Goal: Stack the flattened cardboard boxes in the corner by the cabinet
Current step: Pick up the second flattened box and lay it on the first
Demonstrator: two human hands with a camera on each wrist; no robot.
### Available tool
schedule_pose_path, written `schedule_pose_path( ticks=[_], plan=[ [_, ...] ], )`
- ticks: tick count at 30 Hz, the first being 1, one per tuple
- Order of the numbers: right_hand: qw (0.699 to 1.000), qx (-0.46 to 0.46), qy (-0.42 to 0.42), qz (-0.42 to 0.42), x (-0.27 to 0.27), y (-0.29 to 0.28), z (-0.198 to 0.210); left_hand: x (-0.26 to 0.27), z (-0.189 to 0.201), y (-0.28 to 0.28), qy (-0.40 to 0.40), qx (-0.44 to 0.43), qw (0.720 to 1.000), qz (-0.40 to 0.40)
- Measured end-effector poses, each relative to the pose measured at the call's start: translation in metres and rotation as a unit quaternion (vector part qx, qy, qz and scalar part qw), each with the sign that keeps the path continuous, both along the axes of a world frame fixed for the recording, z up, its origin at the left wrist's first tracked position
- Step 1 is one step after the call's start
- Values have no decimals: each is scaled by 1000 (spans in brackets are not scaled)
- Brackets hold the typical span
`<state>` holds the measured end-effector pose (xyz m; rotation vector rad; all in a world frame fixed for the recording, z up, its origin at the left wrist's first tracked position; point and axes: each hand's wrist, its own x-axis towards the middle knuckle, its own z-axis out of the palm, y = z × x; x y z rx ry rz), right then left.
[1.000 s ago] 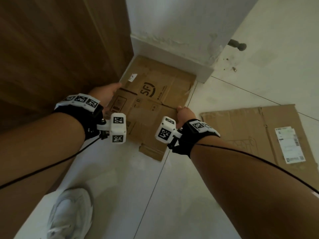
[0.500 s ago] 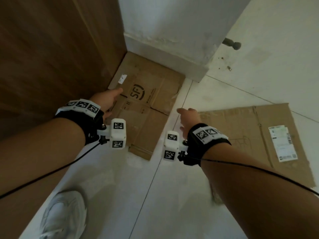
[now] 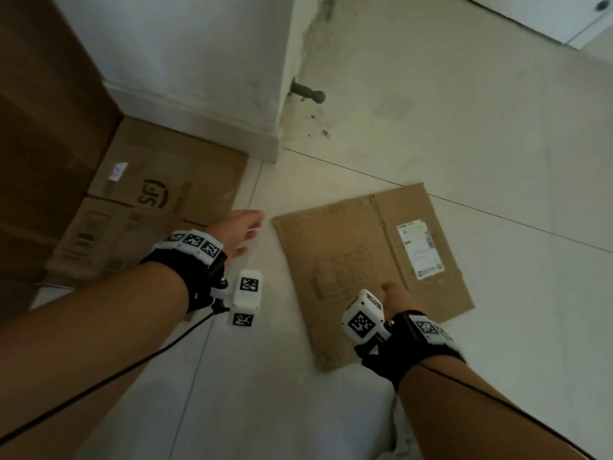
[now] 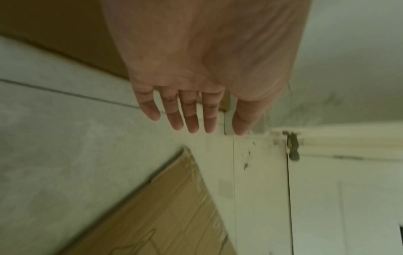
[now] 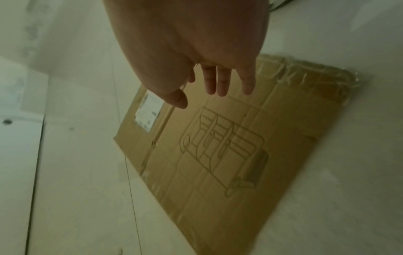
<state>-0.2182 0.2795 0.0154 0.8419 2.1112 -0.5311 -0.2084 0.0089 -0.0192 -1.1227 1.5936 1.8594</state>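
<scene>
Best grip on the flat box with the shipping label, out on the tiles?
Probably its two long edges, one hand each: left hand from the corner side, right hand from the label side. The labelled box lies flat, so fingers must slide under an edge.

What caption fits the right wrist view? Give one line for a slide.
Open right hand above a flattened cardboard box with a line drawing and a white label, on the pale floor.

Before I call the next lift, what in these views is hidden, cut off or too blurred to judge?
- Label on the loose cardboard: print too small in head view, blurred in right wrist view.
- Corner cardboard: near end hidden by the left hand and its wristband; how many sheets lie there is unclear.
- Right hand: touching the loose cardboard or not, cannot tell.
- Left wrist view: motion blur.
</scene>
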Motion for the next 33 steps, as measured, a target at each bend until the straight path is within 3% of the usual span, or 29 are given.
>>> schedule_pose_path(
  ticks=[4,12,21,27,29,31,33],
  plan=[
    [989,51,-42,128,15,44,-15,-19,-9,22,42,-86,991,-90],
    [984,72,-78,146,28,59,-35,-42,-30,41,26,-215,946,-242],
    [981,43,-78,172,34,65,-33,-34,-24,33,-9,-233,957,-171],
    [967,24,-104,230,33,53,-29,-17,-22,24,-19,-129,990,-57],
    [973,21,-97,210,36,53,-32,-13,-22,30,-48,-126,990,-44],
    [991,-5,-63,120,39,54,-34,-7,-21,35,-80,-123,988,-52],
    [995,-82,-14,-61,42,51,-36,0,-22,41,-110,-73,989,-60]
  ],
)
